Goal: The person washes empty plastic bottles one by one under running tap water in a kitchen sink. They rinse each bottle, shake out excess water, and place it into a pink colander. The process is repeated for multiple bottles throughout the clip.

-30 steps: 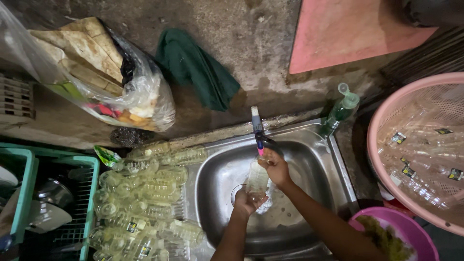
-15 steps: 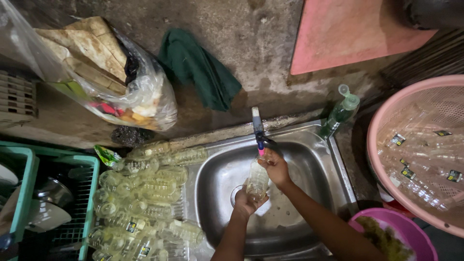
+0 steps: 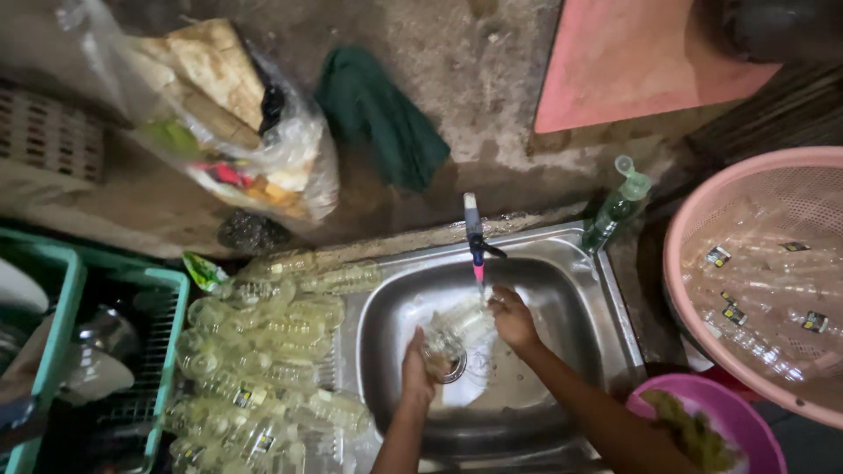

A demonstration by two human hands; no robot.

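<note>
Over the steel sink [image 3: 580,290], under the tap [image 3: 474,233], we hold a clear plastic bottle [image 3: 457,329]: our left hand [image 3: 418,369] wraps its lower end, our right hand [image 3: 514,318] clasps its upper end. Rinsed bottles [image 3: 263,351] crowd the surface's left edge.

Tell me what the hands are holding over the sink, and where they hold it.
A clear bottle under the tap: the left hand at its lower end, the right hand at its upper end.
</note>
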